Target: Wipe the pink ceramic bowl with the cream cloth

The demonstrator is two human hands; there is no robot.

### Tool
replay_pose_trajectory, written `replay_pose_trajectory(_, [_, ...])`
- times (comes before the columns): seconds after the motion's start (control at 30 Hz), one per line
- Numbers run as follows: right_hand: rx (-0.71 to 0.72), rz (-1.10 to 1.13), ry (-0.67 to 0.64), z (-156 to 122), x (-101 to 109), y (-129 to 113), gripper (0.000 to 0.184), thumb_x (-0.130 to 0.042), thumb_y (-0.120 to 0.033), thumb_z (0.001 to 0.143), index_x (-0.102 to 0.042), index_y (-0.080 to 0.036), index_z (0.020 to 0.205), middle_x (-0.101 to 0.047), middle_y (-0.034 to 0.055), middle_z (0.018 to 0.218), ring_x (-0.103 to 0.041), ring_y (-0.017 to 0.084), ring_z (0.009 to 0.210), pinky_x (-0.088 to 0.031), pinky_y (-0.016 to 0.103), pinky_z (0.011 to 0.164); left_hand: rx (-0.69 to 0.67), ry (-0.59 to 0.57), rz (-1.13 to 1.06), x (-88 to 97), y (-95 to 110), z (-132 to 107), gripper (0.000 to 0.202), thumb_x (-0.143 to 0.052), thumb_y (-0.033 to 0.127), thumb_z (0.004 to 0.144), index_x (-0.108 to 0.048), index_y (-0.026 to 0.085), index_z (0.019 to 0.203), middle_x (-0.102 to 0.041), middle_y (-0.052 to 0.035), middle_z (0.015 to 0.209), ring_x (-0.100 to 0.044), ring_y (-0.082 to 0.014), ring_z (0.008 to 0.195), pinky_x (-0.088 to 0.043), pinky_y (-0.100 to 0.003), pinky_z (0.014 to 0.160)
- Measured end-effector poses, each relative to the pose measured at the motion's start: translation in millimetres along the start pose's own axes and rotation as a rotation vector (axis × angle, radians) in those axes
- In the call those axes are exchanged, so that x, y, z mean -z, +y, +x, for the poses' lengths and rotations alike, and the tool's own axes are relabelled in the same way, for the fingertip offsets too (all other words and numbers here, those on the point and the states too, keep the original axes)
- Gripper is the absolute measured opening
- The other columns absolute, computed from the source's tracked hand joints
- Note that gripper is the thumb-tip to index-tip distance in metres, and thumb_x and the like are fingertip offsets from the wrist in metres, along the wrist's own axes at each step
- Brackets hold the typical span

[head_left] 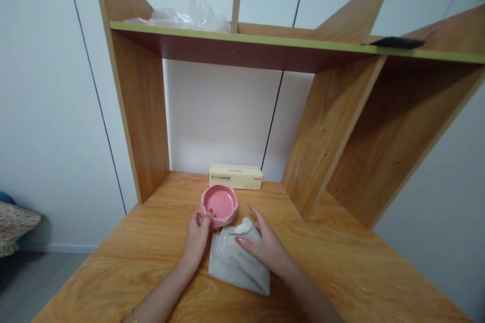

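A pink bowl with a faceted outside and a round hollow is tipped slightly toward me over the wooden desk. My left hand grips its near left rim, thumb on the edge and fingers against the outer side. Just in front of the bowl a light grey cloth lies loosely folded on the desk. Over the cloth's right part rests my right hand, thumb and index finger spread apart, the thumb touching the fabric. Its lower fingers are partly hidden.
Behind the bowl a pale yellow cling film box lies near the wall. Wooden uprights flank the desk's back and carry a shelf. On it are crumpled clear plastic and a flat black object.
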State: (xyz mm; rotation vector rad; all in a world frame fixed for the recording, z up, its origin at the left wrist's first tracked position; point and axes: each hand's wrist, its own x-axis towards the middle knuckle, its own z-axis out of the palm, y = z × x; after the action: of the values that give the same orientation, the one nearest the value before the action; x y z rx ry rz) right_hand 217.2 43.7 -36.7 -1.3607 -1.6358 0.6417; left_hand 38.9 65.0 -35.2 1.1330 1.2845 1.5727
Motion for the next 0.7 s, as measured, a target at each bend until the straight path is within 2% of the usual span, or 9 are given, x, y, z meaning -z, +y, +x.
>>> replay_pose_trajectory(0.07, [0.044,0.004,0.041,9,5,-1,0.048,-0.061,-0.038,0.064,-0.055,-0.021,0.109,-0.061,0.0015,0.078,-0.056,0.017,0.072,-0.044,0.029,0.068,0.001,0.010,-0.017,1.7,3,0,0.036,-0.050,0.052,0.066,-0.049,0.016,0.070,-0.045,0.0050,0.052,-0.043,-0.0116,0.049,-0.036,-0.024,0.052])
replay_pose_trajectory(0.13, [0.062,0.023,0.082,18,9,-5,0.035,-0.052,-0.041,0.072,-0.060,-0.018,0.096,-0.059,0.0023,0.075,-0.054,0.016,0.069,-0.043,0.028,0.065,0.003,0.009,-0.036,2.9,4,0,0.038,-0.050,0.054,0.065,-0.050,0.016,0.070,-0.046,0.0047,0.054,-0.043,-0.0117,0.050,-0.035,-0.024,0.051])
replay_pose_trajectory(0.23, [0.057,0.010,0.092,27,10,-17,0.038,-0.041,-0.044,0.079,-0.058,-0.017,0.099,-0.056,0.0013,0.069,-0.052,0.015,0.063,-0.042,0.026,0.059,0.006,-0.014,-0.061,2.1,5,-2,0.042,-0.052,0.057,0.062,-0.051,0.016,0.073,-0.048,0.0042,0.056,-0.045,-0.0119,0.051,-0.036,-0.023,0.051])
replay_pose_trajectory(0.37, [0.122,-0.194,0.057,33,2,-47,0.043,-0.045,-0.045,0.077,-0.053,-0.017,0.110,-0.054,-0.0005,0.062,-0.051,0.015,0.059,-0.039,0.025,0.056,0.020,-0.059,-0.097,-2.4,3,-7,0.045,-0.055,0.056,0.060,-0.050,0.016,0.080,-0.050,0.0043,0.058,-0.048,-0.0120,0.052,-0.038,-0.024,0.051])
replay_pose_trajectory(0.53, [0.163,-0.503,0.045,41,-6,-79,0.035,-0.040,-0.021,0.080,-0.049,-0.017,0.114,-0.064,0.0068,0.080,-0.059,0.018,0.072,-0.038,0.025,0.063,-0.028,-0.113,-0.086,-3.1,5,-11,0.047,-0.053,0.055,0.065,-0.048,0.016,0.092,-0.056,0.0013,0.067,-0.054,-0.0142,0.062,-0.042,-0.026,0.062])
replay_pose_trajectory(0.6, [0.142,-0.592,0.059,48,-1,-84,0.034,-0.037,-0.015,0.080,-0.052,-0.018,0.111,-0.066,0.0082,0.086,-0.060,0.019,0.077,-0.038,0.024,0.064,-0.094,-0.134,-0.061,-1.4,5,-11,0.049,-0.049,0.054,0.071,-0.046,0.017,0.103,-0.060,-0.0013,0.077,-0.057,-0.0154,0.071,-0.043,-0.029,0.070])
replay_pose_trajectory(0.7, [0.089,-0.639,0.083,61,20,-83,0.033,-0.035,-0.014,0.080,-0.055,-0.018,0.106,-0.067,0.0086,0.088,-0.061,0.019,0.081,-0.038,0.024,0.065,-0.156,-0.183,-0.032,1.5,0,-7,0.051,-0.038,0.051,0.080,-0.037,0.017,0.118,-0.061,-0.0049,0.089,-0.058,-0.0166,0.082,-0.041,-0.033,0.081])
